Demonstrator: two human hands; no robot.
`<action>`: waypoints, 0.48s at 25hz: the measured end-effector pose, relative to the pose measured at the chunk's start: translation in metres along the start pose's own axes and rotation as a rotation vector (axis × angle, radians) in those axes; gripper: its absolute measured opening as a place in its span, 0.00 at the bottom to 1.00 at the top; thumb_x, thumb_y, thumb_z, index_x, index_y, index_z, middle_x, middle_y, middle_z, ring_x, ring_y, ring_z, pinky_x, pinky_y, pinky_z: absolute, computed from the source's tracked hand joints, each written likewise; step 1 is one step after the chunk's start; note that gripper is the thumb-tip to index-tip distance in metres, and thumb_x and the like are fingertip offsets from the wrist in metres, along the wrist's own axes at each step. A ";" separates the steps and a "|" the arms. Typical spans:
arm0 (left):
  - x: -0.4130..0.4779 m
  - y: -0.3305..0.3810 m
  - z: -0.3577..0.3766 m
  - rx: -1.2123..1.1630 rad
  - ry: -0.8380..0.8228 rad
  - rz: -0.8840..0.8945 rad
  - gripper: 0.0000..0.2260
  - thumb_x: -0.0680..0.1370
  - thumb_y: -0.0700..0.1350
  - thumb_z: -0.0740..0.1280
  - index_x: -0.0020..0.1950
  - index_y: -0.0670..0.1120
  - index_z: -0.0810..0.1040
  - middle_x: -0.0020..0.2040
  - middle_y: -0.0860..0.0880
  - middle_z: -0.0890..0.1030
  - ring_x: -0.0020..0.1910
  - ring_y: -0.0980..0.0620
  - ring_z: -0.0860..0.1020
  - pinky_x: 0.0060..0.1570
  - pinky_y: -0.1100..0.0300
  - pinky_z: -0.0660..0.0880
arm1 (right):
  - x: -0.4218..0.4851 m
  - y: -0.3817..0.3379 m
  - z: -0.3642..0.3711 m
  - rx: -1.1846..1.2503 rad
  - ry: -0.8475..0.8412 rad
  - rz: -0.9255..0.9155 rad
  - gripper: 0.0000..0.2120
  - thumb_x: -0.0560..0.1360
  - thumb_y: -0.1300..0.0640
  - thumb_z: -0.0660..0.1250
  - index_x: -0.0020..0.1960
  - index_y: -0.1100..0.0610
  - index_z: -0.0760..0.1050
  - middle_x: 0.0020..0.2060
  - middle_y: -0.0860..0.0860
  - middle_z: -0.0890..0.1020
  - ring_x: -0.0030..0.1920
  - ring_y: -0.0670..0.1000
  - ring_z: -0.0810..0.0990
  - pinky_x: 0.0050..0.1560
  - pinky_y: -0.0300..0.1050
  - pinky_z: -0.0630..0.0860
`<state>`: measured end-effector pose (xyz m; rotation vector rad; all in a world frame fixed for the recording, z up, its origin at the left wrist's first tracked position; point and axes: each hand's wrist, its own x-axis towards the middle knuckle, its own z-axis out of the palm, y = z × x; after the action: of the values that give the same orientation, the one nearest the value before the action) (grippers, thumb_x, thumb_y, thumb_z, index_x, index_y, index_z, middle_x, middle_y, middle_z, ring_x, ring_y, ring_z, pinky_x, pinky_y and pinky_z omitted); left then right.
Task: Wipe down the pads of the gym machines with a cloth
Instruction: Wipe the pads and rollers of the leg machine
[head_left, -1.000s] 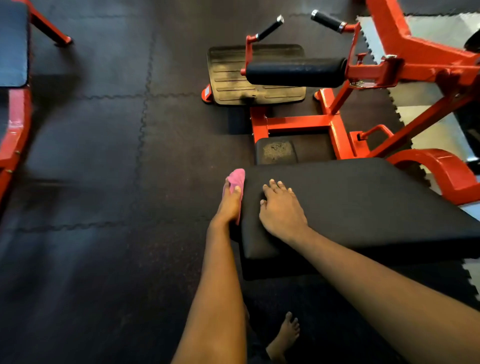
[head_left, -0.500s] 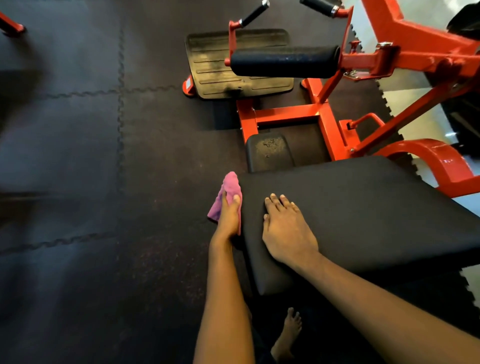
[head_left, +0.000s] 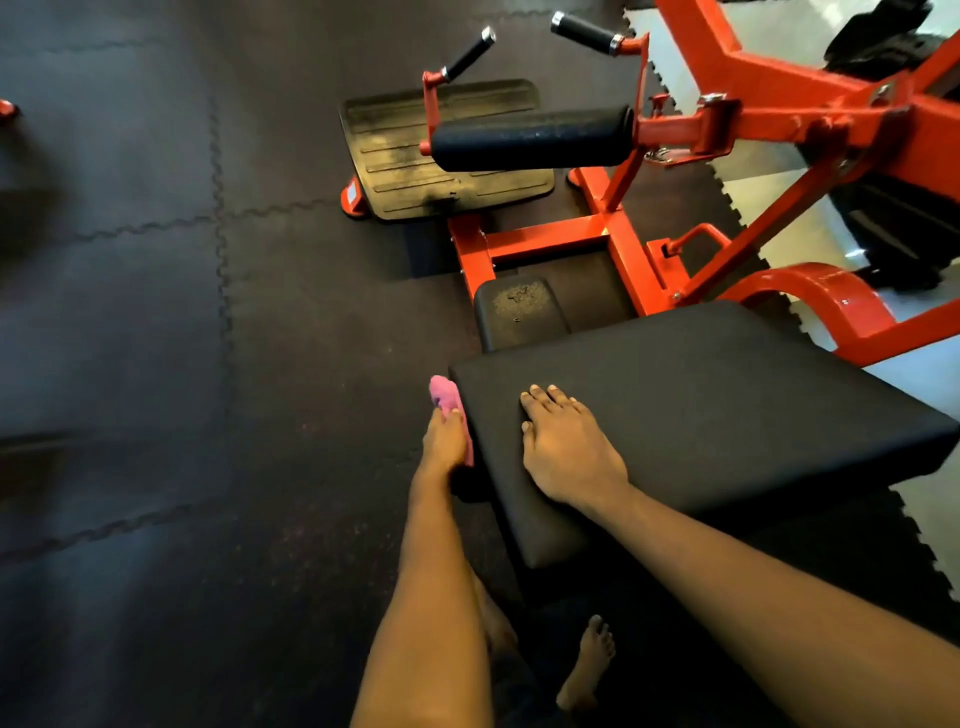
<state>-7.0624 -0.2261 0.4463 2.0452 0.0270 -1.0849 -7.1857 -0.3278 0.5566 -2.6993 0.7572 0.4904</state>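
The left hand (head_left: 445, 439) lies with its fingers straight along the pink cloth (head_left: 442, 397), pressing it against the left side of the black seat pad (head_left: 727, 415) near the pad's far left corner. The right hand (head_left: 569, 452) rests flat on top of the pad just inside its left edge, fingers spread a little and holding nothing. Beyond the far edge, a small black pad (head_left: 519, 312), a roller pad (head_left: 530, 137) and a footplate (head_left: 415, 176) sit on the red frame (head_left: 779, 119).

This is looking like a gym, a red-framed machine (head_left: 769, 119) with black roller pad (head_left: 530, 137) and ribbed footplate (head_left: 405, 171) sitting on interlocking rubber floor tiles (head_left: 130, 312).
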 end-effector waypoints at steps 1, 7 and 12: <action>-0.010 0.005 -0.009 0.046 0.007 0.022 0.20 0.84 0.45 0.53 0.73 0.38 0.69 0.71 0.35 0.72 0.69 0.36 0.71 0.67 0.49 0.69 | -0.001 0.000 -0.002 0.042 -0.001 0.003 0.24 0.85 0.54 0.53 0.79 0.58 0.62 0.79 0.54 0.65 0.79 0.54 0.60 0.78 0.49 0.56; -0.039 0.028 -0.069 0.068 0.087 0.231 0.15 0.82 0.45 0.56 0.65 0.44 0.75 0.63 0.37 0.77 0.63 0.36 0.74 0.63 0.45 0.72 | -0.022 0.003 -0.026 0.572 0.407 0.346 0.10 0.79 0.58 0.65 0.55 0.53 0.84 0.51 0.54 0.86 0.53 0.57 0.84 0.55 0.49 0.79; -0.045 0.064 -0.095 0.117 0.039 0.392 0.15 0.83 0.47 0.56 0.67 0.49 0.75 0.64 0.40 0.78 0.62 0.39 0.76 0.63 0.46 0.73 | -0.043 0.012 -0.044 0.578 0.508 0.637 0.09 0.77 0.57 0.64 0.48 0.54 0.83 0.46 0.59 0.85 0.49 0.64 0.82 0.50 0.52 0.79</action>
<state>-7.0027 -0.1925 0.5479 2.0606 -0.4094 -0.8161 -7.2163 -0.3348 0.6111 -2.0010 1.6163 -0.2881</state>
